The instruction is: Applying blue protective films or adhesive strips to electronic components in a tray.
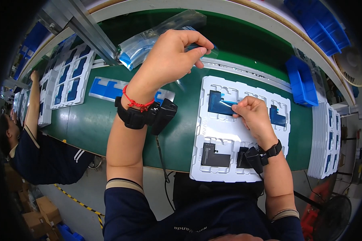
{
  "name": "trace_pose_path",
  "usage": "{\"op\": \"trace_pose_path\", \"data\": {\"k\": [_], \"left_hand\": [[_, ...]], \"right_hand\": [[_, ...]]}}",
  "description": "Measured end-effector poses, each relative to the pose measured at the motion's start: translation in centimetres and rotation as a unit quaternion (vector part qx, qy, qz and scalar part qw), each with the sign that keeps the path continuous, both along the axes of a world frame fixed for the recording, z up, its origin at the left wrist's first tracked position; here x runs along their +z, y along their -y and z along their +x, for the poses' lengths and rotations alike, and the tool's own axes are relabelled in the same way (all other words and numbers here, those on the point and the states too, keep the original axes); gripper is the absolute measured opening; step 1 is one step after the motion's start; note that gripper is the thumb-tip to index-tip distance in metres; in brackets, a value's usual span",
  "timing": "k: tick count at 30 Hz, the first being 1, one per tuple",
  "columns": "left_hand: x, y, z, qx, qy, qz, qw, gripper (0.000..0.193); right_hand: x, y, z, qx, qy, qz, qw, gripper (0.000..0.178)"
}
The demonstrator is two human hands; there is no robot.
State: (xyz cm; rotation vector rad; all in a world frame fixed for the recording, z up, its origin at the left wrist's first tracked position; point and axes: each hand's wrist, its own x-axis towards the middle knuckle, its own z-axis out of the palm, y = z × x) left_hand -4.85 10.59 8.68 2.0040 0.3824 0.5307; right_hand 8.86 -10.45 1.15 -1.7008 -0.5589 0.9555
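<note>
Writing: pale lettering on navy shirt (225, 211), upside down; tiny print on dark piece (216, 155) in near-lt pocket, too small to read. Blue L-shaped piece (217, 105): flat, shiny, in far-lt pocket of white tray (229, 133). Long axis approx. lt–rt; short leg points to far edge. Rt hand (251, 114): fingertips narrow at its rt end; can't tell if gripping. Lt hand (171, 56) above green bench (80, 128), thumb & index close; can't tell if holding anything.
</note>
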Motion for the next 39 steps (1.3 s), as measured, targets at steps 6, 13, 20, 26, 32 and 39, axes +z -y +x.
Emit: {"op": "trace_pose_path", "data": {"k": [6,13,20,26,32,39], "left_hand": [[-0.2,0.0,0.2,-0.007,-0.002,0.0,1.0,0.018],[-0.2,0.3,0.2,-0.001,0.003,0.006,1.0,0.018],[-0.5,0.2,0.3,-0.006,-0.007,0.02,1.0,0.018],[-0.5,0.5,0.4,-0.007,-0.019,0.02,1.0,0.018],[-0.5,0.7,0.5,-0.012,-0.03,0.03,0.999,0.018],[-0.7,1.1,0.7,-0.018,-0.032,0.008,0.999,0.021]], "right_hand": [[-0.7,-0.1,0.0,-0.01,0.015,0.018,1.0,0.01],[-1.1,-0.2,-0.1,-0.01,0.031,0.013,0.999,0.01],[-1.4,-0.5,-0.4,-0.016,0.121,-0.021,0.992,0.01],[-1.7,-0.6,-0.7,-0.016,0.215,-0.049,0.975,0.011],[-1.6,-0.6,-1.6,-0.006,0.353,-0.042,0.935,0.008],[-1.8,-0.3,-2.3,0.019,0.466,-0.07,0.882,0.018]]}}
